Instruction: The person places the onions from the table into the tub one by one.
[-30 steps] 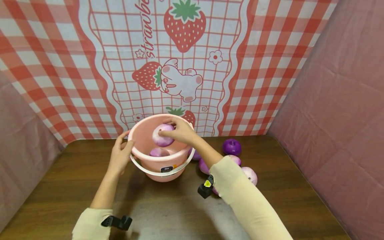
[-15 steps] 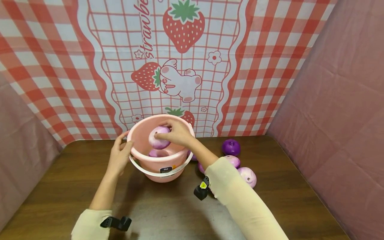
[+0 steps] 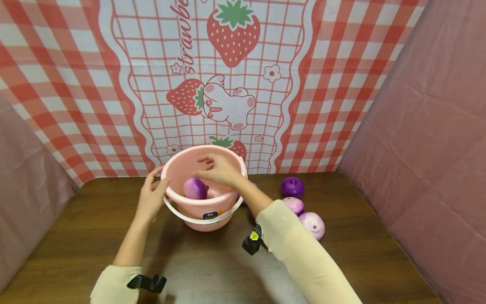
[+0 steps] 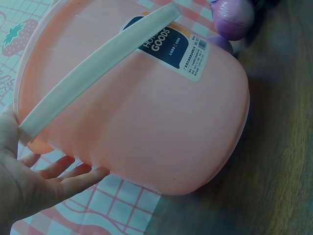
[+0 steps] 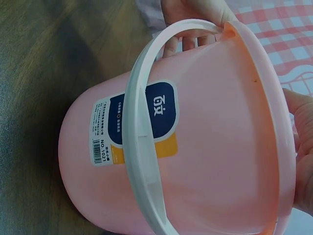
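A pink bucket (image 3: 190, 209) with a white handle (image 4: 98, 71) hanging down its front stands on the table. My left hand (image 3: 152, 195) grips its left rim, fingers against the outer wall in the left wrist view. My right hand (image 3: 221, 169) is over the bucket's mouth, thumb and fingers spread apart with nothing between them. Just below the fingertips, a purple onion (image 3: 195, 188) shows inside the bucket. The front wall hides its lower part. Part of the right hand appears past the rim in the right wrist view.
To the bucket's right lie several onions: a dark purple one (image 3: 292, 186), a paler one (image 3: 293, 205) and a whitish one (image 3: 313, 225). The right forearm partly covers others. A strawberry-print cloth (image 3: 235, 105) hangs behind the wooden table (image 3: 353, 249).
My right hand has let go of the onion it was holding, and the onion is lower in the bucket. The right fingers have spread. The left hand keeps its hold on the rim.
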The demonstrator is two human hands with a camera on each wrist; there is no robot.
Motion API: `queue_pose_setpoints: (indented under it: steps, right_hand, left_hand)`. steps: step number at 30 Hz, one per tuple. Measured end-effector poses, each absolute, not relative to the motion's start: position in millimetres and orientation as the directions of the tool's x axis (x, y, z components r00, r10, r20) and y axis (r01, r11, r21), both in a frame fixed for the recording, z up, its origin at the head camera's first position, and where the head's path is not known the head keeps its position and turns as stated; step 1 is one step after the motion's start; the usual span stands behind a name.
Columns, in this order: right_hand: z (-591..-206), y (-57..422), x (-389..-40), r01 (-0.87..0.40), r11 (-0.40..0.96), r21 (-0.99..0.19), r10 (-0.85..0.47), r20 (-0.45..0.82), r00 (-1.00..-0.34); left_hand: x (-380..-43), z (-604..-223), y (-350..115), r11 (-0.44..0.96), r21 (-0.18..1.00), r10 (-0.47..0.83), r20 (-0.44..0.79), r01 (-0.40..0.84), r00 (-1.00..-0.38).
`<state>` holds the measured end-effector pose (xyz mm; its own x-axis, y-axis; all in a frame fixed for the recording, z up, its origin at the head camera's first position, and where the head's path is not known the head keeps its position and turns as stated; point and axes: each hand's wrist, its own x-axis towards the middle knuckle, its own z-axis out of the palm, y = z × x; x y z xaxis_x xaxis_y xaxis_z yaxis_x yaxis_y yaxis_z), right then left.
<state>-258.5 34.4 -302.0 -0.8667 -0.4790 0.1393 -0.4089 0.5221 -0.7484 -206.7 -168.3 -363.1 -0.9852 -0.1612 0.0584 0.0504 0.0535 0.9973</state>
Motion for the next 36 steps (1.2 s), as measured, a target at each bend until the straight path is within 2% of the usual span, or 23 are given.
queue_pose_setpoints:
  steps: [20,31,36]
  right_hand:
    - [-297.2,38.1,-259.0,-0.398,0.506,-0.765,-0.487,0.128,-0.864]
    - [-290.6,47.4,-258.3,-0.427,0.522,-0.739,-0.45,0.187,-0.873]
    - [-284.5,57.3,-257.4,-0.394,0.546,-0.74,-0.423,0.162,-0.892]
  left_hand:
    - [-207.0,-361.4,-168.1,0.059,0.997,-0.157,0.068,0.059,-0.985]
    - [-207.8,-363.2,-168.6,0.059,0.996,-0.15,0.068,0.06,-0.986]
    - [-207.3,-364.7,-169.2,0.055,0.997,-0.148,0.067,0.059,-0.987]
